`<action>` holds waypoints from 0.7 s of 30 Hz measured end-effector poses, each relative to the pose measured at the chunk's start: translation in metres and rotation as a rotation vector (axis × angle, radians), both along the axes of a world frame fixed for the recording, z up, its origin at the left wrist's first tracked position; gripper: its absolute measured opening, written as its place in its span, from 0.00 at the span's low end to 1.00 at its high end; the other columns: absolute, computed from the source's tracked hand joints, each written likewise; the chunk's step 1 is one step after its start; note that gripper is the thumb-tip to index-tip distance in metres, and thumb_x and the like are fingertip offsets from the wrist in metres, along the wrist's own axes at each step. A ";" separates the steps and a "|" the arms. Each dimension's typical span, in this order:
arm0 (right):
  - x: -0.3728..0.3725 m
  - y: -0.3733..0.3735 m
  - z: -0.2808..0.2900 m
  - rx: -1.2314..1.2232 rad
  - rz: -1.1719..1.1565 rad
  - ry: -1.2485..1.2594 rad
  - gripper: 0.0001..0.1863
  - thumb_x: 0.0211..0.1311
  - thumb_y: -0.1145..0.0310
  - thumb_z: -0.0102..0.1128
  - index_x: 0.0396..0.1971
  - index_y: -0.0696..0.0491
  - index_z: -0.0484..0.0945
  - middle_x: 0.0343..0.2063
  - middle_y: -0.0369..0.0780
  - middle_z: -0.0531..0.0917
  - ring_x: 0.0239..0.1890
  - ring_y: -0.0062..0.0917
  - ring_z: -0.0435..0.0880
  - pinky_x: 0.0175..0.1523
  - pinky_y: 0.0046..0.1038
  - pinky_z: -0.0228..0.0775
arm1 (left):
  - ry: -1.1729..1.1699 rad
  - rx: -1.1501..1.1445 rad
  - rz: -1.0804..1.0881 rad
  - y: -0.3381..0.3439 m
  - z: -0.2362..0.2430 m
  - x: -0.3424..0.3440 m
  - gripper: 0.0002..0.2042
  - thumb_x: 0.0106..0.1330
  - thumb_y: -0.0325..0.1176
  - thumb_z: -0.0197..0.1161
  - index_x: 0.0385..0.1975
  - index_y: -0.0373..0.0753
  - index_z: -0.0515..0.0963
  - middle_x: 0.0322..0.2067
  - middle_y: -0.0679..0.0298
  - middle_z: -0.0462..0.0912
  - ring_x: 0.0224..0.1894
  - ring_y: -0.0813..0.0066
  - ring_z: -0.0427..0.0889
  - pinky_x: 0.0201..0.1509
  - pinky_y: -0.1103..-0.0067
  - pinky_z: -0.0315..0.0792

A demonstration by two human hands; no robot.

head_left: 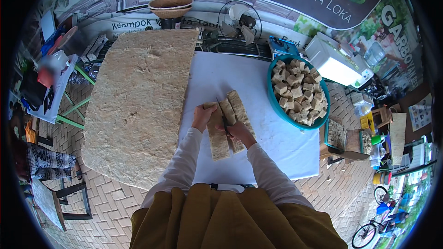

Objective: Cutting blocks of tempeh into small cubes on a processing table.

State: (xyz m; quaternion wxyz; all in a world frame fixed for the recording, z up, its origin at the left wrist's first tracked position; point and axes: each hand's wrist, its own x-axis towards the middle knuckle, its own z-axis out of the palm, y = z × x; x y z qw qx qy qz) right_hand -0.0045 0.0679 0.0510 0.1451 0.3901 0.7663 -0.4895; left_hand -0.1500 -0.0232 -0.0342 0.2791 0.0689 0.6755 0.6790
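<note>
My left hand [201, 117] is closed round the upper left edge of a tan fibrous strip [217, 141] that looks like rockwool. In my right hand [241, 133] is a knife [224, 122], its dark narrow blade pointing away from me along the strip's right side. Further pieces of the same material [238, 108] lie close together just right of the blade, partly under my right hand. A large slab [138, 97] of similar tan material covers the left of the table. At the far right stands a teal basin [272, 97] heaped with cut cubes [300, 91].
White cloth covers the table [277, 152]. Behind it are a fan [239, 22], stacked woven baskets [170, 3] and a blue scale [282, 46]. A white box [330, 60] sits beyond the basin. On the left a person's patterned clothing [48, 159] shows near a chair [69, 200].
</note>
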 end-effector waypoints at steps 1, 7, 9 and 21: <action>-0.001 0.001 -0.005 0.035 0.008 -0.007 0.33 0.34 0.35 0.68 0.03 0.50 0.66 0.06 0.31 0.68 0.08 0.15 0.65 0.16 0.21 0.54 | 0.008 -0.007 -0.001 0.000 0.001 0.000 0.14 0.48 0.34 0.68 0.31 0.29 0.79 0.28 0.60 0.82 0.29 0.75 0.80 0.32 0.78 0.73; 0.002 0.006 -0.013 0.044 -0.003 0.006 0.32 0.33 0.36 0.68 0.03 0.52 0.69 0.06 0.33 0.70 0.11 0.19 0.70 0.19 0.22 0.61 | -0.007 -0.022 -0.045 -0.001 0.021 0.007 0.13 0.52 0.32 0.66 0.33 0.29 0.79 0.30 0.62 0.81 0.30 0.77 0.79 0.32 0.81 0.72; 0.001 0.004 -0.011 0.052 0.013 -0.008 0.33 0.33 0.36 0.68 0.03 0.54 0.70 0.06 0.35 0.72 0.13 0.22 0.74 0.23 0.24 0.65 | 0.002 -0.015 -0.025 -0.004 0.020 0.005 0.14 0.52 0.34 0.67 0.33 0.29 0.78 0.30 0.62 0.81 0.29 0.77 0.79 0.32 0.81 0.72; 0.069 0.002 -0.002 0.114 -0.045 0.325 0.24 0.45 0.50 0.68 0.13 0.58 0.75 0.09 0.32 0.70 0.13 0.15 0.64 0.18 0.25 0.53 | 0.374 -0.608 -0.025 -0.060 0.047 0.049 0.33 0.53 0.50 0.63 0.53 0.36 0.61 0.52 0.59 0.66 0.53 0.61 0.66 0.56 0.58 0.55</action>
